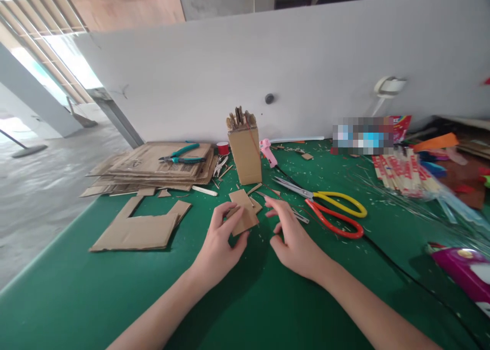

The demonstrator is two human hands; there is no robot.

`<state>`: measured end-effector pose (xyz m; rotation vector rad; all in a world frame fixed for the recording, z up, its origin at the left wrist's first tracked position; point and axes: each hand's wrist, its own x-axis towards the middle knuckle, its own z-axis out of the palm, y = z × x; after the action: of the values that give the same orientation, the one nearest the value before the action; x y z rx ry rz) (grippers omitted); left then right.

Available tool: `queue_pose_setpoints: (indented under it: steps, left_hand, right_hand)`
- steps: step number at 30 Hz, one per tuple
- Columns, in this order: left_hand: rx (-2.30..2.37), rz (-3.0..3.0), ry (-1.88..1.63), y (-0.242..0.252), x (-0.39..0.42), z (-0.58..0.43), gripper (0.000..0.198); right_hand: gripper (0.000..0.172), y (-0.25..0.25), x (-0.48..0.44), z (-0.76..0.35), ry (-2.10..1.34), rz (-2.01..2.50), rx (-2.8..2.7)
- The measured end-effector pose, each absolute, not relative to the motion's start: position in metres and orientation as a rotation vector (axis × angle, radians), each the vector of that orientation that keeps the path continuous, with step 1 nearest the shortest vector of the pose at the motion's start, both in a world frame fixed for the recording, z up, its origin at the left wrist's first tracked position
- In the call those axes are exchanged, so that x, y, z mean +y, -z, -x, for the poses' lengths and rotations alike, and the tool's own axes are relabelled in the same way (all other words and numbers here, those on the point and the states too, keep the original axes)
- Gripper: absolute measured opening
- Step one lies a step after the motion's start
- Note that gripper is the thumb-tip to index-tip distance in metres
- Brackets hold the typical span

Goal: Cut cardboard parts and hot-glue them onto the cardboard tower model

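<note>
In the head view, my left hand [224, 235] holds a small piece of cardboard [245, 221] between thumb and fingers, low over the green table. My right hand [293, 238] is just to the right of it, fingers bent but apart, with nothing in them. Beyond the hands a cardboard box [246, 156] stands upright, with rough cardboard strips poking out of its top. More small cardboard bits lie partly hidden behind the held piece. Scissors [325, 202] with one yellow and one red handle lie half open to the right.
Cardboard sheets [130, 171] are stacked at the left, with cutting pliers [184, 156] on top. A notched cardboard piece [133, 232] lies in front. A pink glue gun [268, 153] rests behind the scissors. Wrapped sticks [400, 171] and a purple object [463, 273] are at the right.
</note>
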<state>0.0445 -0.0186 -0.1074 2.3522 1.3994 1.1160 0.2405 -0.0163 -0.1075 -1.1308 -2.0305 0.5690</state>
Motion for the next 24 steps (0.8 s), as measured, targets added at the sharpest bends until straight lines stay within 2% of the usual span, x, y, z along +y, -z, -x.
queue_pose_setpoints:
  steps: [2,7,11,18,22,24]
  left_hand:
    - [1.298,-2.343,-1.082,0.107,-0.021,-0.047,0.046]
    - [1.16,-2.263,-1.0,0.101,-0.023,-0.046,0.052]
    - [1.237,-2.371,-0.864,0.093,-0.016,-0.037,0.068]
    - [1.53,-2.609,-0.328,0.096,0.001,-0.03,0.052]
    - [1.464,-2.662,-0.317,0.088,0.016,-0.036,0.051]
    - [1.413,-2.686,-0.329,0.083,0.024,-0.038,0.042]
  right_hand:
    - [0.074,0.106,-0.018,-0.239,-0.633,1.029,-2.119]
    - [0.049,0.107,-0.016,-0.237,-0.575,1.006,-2.178]
    - [0.039,0.111,-0.011,-0.24,-0.429,1.122,-2.118]
    - [0.027,0.115,-0.003,-0.25,-0.111,1.395,-2.19]
    - [0.024,0.117,0.002,-0.255,-0.001,1.459,-2.17]
    - [0.024,0.118,0.004,-0.256,0.006,1.478,-2.147]
